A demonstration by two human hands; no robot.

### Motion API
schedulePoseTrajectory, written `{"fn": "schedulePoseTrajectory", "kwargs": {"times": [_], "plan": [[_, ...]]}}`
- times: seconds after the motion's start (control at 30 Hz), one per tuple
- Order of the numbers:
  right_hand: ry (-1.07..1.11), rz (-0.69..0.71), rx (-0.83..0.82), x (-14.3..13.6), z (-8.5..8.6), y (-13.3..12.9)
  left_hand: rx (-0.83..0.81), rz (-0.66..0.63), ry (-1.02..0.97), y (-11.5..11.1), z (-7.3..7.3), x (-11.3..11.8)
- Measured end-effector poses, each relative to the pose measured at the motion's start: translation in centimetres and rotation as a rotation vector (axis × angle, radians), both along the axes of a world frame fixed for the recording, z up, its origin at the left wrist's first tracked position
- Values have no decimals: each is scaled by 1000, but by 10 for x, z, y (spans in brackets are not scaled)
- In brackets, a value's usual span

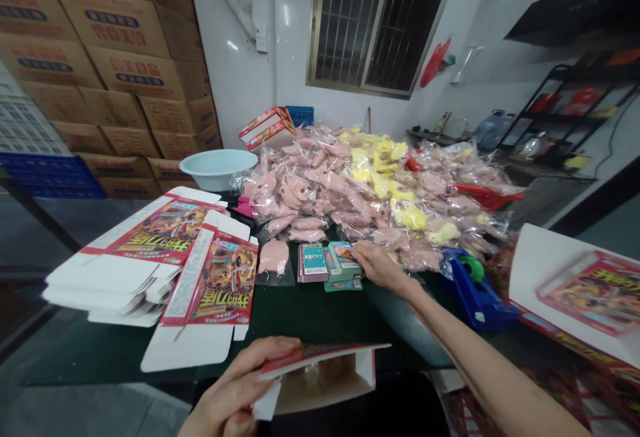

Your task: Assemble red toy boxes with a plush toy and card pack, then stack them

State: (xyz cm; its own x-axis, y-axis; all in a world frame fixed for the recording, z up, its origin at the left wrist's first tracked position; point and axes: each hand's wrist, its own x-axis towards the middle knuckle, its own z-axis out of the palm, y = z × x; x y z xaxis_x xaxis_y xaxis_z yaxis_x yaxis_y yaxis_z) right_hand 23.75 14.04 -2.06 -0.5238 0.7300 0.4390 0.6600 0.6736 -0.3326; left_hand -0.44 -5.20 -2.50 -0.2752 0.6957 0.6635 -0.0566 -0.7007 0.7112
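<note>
Close to me, my left hand (245, 384) grips a small red-printed cardboard box (325, 394), held with its open end showing. Something pale lies inside it, too dim to make out. My right hand (377, 264) is stretched forward over the table, its fingers pinched at the right edge of a stack of cards (343, 256). Another card stack (313, 260) with a teal top card sits just left of it. Further left is a pink pig-shaped toy (275, 256) in a clear bag.
Flat printed boxes (215, 277) are piled at the left. A heap of bagged pink and yellow toys (330, 184) covers the table's back, beside a pale blue basin (219, 160). A blue tape dispenser (475, 297) and an open carton (535, 270) stand at the right.
</note>
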Motion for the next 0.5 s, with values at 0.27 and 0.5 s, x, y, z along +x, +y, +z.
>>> {"fn": "schedulePoseTrajectory", "kwargs": {"times": [0.27,0.5], "plan": [[-111,-145,330,-7,-14,-15,-18,23,-45,0,5,4],[-240,-13,362,-44,26,-10,21,11,-10,-3,7,4]]}}
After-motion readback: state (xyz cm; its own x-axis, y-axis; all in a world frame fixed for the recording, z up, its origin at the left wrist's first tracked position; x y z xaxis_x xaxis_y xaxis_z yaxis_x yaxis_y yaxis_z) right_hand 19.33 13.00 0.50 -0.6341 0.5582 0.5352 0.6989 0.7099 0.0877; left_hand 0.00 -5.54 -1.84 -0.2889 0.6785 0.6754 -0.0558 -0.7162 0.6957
